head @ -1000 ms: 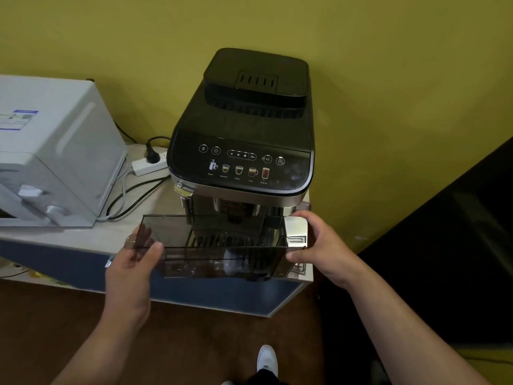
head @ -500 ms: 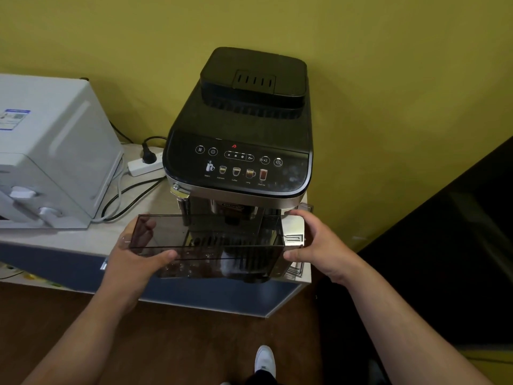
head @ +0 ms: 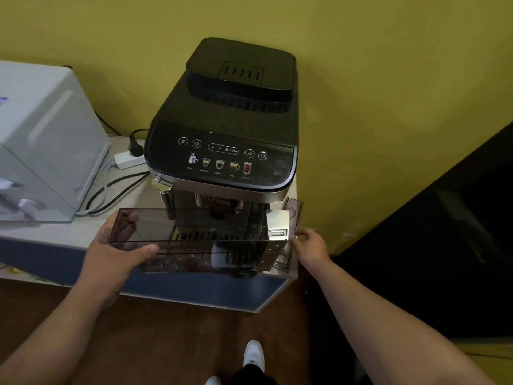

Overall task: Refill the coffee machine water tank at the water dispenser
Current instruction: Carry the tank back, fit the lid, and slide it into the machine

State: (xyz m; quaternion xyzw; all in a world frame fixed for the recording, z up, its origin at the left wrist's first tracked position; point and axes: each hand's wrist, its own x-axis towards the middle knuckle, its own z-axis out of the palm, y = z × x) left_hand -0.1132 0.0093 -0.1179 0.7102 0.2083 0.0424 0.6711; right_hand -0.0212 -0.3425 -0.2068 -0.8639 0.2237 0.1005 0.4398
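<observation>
The water tank [head: 200, 245] is a long smoked-clear box with a silver end plate on its right. It is held level in front of the black coffee machine [head: 227, 120], just above the table's front edge. My left hand [head: 116, 254] grips its left end, thumb on the near wall and fingers showing through the far wall. My right hand [head: 311, 245] is just off the silver end, fingers loosely spread and holding nothing. A few drops show on the tank's floor.
A white appliance [head: 41, 134] with a spout stands at the left of the table [head: 194, 293], with a power strip [head: 129, 159] and cables behind. A dark panel [head: 444, 245] rises on the right. My white shoe [head: 252, 354] is on the brown floor.
My right hand has let go of the tank's silver end and drawn slightly right. My left hand has closed more firmly around the left end and now carries the tank alone.
</observation>
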